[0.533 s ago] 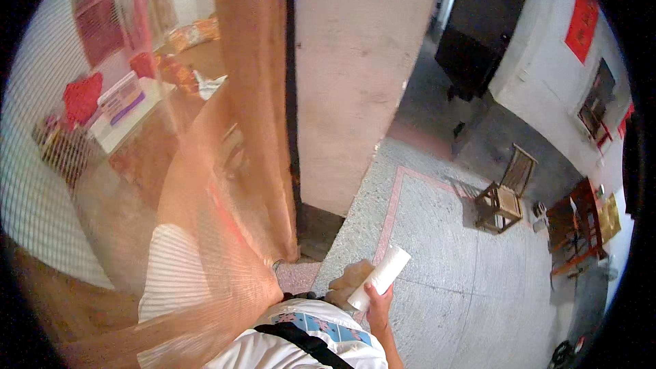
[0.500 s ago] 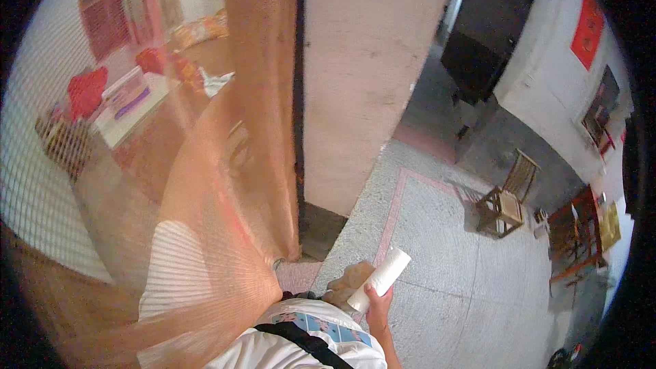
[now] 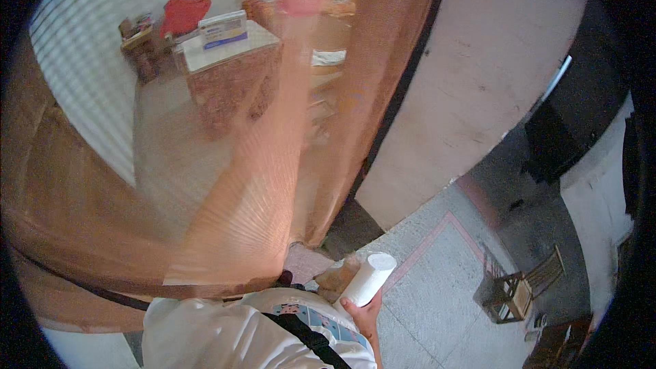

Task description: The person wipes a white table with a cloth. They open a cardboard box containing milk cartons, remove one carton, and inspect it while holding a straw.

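Note:
My right hand (image 3: pixel 363 313) is closed around a white roll (image 3: pixel 370 279), a long smooth cylinder held at a slant with its upper end facing up. Just left of the roll is a tan-brown lump (image 3: pixel 335 280), partly hidden by the roll; I cannot make out what it is. An orange sheer door curtain (image 3: pixel 253 212) hangs across my left side, gathered in folds close to my body. My left hand cannot be seen.
Through the curtain show a table (image 3: pixel 263 37) bearing a white and purple box (image 3: pixel 224 29), and a red cloth (image 3: pixel 184 15). A pink wall panel (image 3: pixel 478 61) edges the doorway. To the right, a wooden chair (image 3: pixel 512 295) stands on the grey floor (image 3: pixel 424 280).
My view has swung left, so the table, doorway edge and chair have shifted rightward. The curtain's folds hang differently. The roll stays in my right hand, its end turned more upward.

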The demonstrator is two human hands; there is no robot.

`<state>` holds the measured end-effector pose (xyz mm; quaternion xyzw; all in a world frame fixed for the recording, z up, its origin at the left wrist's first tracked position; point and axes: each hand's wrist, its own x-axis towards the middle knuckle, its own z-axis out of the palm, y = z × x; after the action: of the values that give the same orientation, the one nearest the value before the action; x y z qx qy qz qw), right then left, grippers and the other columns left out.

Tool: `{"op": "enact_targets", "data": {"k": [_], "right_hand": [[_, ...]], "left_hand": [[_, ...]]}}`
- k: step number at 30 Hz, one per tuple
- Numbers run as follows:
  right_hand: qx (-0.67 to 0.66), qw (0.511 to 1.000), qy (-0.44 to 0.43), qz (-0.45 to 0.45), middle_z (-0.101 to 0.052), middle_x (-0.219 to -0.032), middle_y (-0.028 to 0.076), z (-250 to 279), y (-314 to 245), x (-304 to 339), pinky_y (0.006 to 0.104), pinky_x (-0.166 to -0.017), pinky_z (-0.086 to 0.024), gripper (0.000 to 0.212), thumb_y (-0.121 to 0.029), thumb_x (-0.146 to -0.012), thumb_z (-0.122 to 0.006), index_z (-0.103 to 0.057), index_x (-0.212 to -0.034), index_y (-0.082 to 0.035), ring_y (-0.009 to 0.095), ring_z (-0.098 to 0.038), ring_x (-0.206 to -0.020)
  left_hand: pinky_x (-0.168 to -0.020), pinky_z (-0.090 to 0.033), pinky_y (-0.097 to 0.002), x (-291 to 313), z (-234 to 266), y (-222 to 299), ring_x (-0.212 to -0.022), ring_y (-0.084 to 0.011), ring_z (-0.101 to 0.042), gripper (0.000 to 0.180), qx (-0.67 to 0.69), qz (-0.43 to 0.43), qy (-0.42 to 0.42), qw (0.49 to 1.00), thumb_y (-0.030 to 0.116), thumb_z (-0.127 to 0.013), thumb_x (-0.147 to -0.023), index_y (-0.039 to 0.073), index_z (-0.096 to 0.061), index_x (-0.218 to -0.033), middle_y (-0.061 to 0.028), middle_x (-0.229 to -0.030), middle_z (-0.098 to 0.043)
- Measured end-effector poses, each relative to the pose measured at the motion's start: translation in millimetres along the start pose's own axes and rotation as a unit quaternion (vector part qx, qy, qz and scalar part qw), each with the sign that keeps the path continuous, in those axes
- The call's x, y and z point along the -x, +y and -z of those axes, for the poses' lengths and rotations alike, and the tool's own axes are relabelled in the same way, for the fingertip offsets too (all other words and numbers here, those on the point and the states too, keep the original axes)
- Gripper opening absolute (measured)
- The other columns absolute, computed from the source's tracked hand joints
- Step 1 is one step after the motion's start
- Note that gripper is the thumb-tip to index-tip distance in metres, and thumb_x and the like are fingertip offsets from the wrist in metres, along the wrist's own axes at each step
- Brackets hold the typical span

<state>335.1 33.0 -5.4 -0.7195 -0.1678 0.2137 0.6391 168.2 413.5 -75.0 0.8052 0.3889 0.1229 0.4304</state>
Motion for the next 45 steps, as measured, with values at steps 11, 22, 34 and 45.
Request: {"op": "enact_targets", "data": {"k": [11,22,34,45], "right_hand": [[0.014,0.95,-0.31,-0.025,-0.056,-0.112,0.011,-33.4,-37.3,-55.8,0.0365,-0.086,-0.046,0.09,-0.025,-0.053,-0.086,-0.04,-0.126,-0.002,0.021,-0.056,-0.101],[0.075,0.756,-0.627,0.175,-0.048,-0.13,0.013,-134.5,-79.2,-67.1,0.0378,-0.105,-0.031,0.096,-0.022,-0.054,-0.088,-0.039,-0.134,-0.005,0.026,-0.044,-0.123],[0.086,0.922,-0.334,0.175,-0.047,-0.128,0.014,-274.5,-98.2,-206.6,0.0364,-0.104,-0.033,0.086,-0.018,-0.065,-0.08,-0.034,-0.136,0.0,0.025,-0.043,-0.121],[-0.108,0.979,-0.131,0.11,-0.053,-0.112,0.009,-250.9,-155.0,-367.5,0.0347,-0.084,-0.048,0.067,-0.018,-0.078,-0.072,-0.035,-0.132,-0.002,0.022,-0.056,-0.099]], "left_hand": [[-0.068,-0.048,-0.0296,229.1,-31.5,-76.6,-0.083,-0.0181,-0.06,0.02,-0.009,0.3,-0.115,0.947,0.008,-0.054,-0.084,0.0,-0.058,-0.102,-0.0051,-0.098,-0.062],[-0.061,-0.052,-0.0284,89.1,143.9,147.4,-0.074,-0.0168,-0.066,0.015,-0.067,-0.008,0.176,0.982,0.001,-0.052,-0.084,0.0,-0.062,-0.095,-0.0038,-0.09,-0.067],[-0.076,-0.053,-0.0298,-24.2,216.9,181.5,-0.089,-0.0172,-0.063,0.048,0.113,-0.281,-0.024,0.953,0.009,-0.069,-0.078,0.006,-0.052,-0.124,-0.0098,-0.119,-0.057],[-0.084,-0.051,-0.0327,30.0,386.6,79.5,-0.096,-0.0186,-0.063,0.063,0.016,-0.194,-0.145,0.97,0.019,-0.077,-0.074,0.004,-0.05,-0.129,-0.0105,-0.115,-0.061]]}}
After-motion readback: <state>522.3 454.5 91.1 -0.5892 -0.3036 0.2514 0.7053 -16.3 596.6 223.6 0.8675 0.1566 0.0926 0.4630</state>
